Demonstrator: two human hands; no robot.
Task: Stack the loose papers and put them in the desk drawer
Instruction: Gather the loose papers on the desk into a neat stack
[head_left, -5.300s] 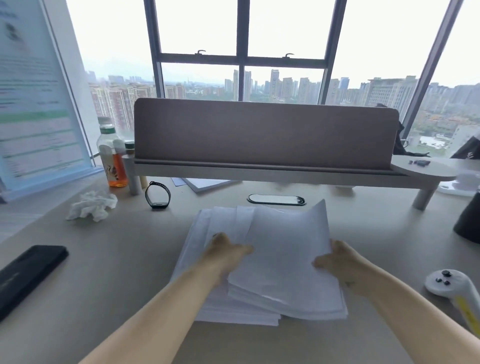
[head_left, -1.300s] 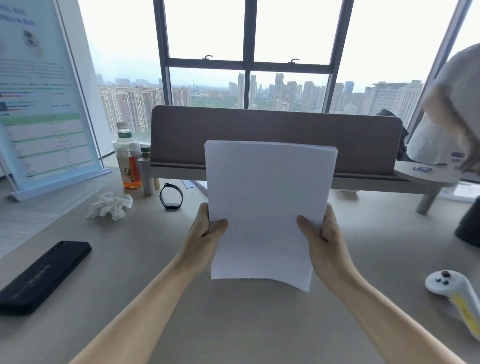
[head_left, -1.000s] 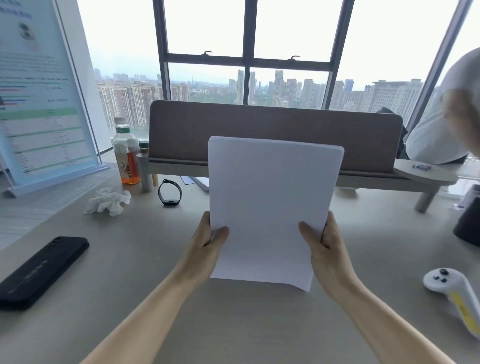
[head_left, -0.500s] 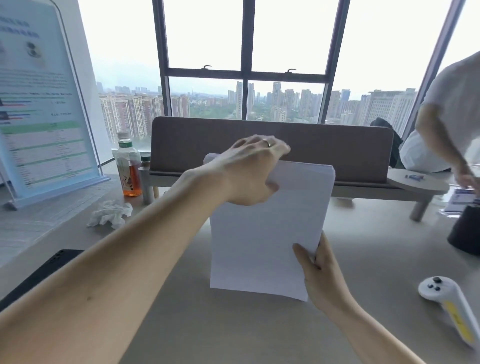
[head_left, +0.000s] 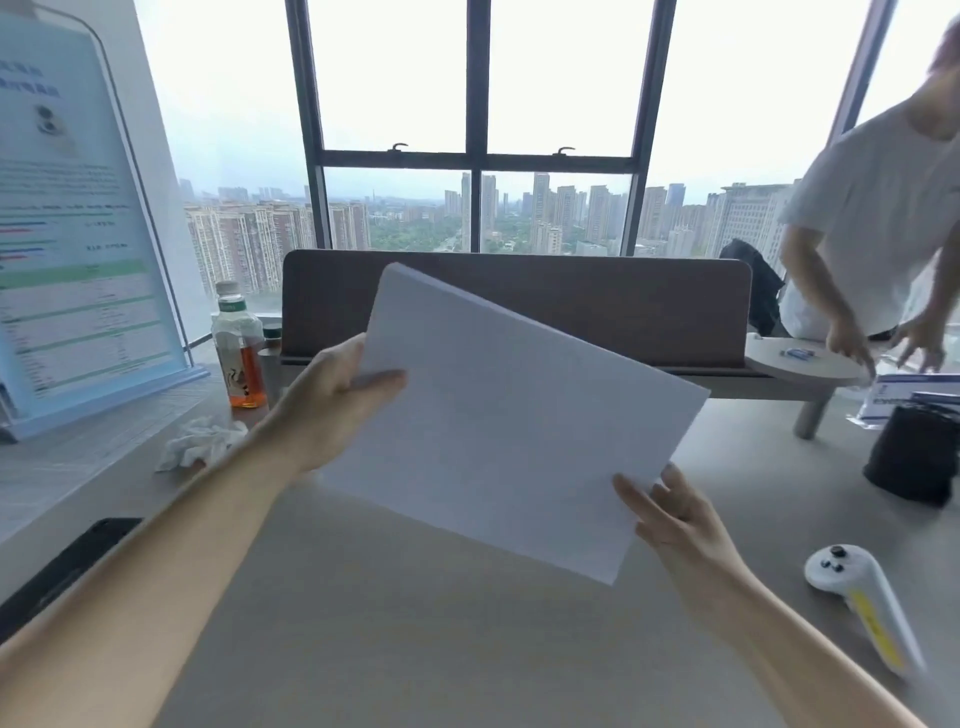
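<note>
A squared-up stack of white papers (head_left: 509, 421) is held in the air above the desk (head_left: 415, 623), turned so its long side runs from upper left to lower right. My left hand (head_left: 332, 400) grips its upper left edge, thumb on the front. My right hand (head_left: 675, 514) holds the lower right edge, with the thumb on the front face and fingers behind. No drawer is in view.
A brown divider panel (head_left: 519, 306) on a shelf crosses the back of the desk. At left stand a bottle (head_left: 239, 348), a crumpled tissue (head_left: 200, 441), a black phone (head_left: 67, 561) and a blue sign (head_left: 78, 218). A white controller (head_left: 862, 592) and black pouch (head_left: 914, 452) lie at right, near another person (head_left: 878, 218).
The stack was upright half a second ago with my left hand on its top edge. It is now rotated clockwise towards landscape, my left hand at its upper left edge.
</note>
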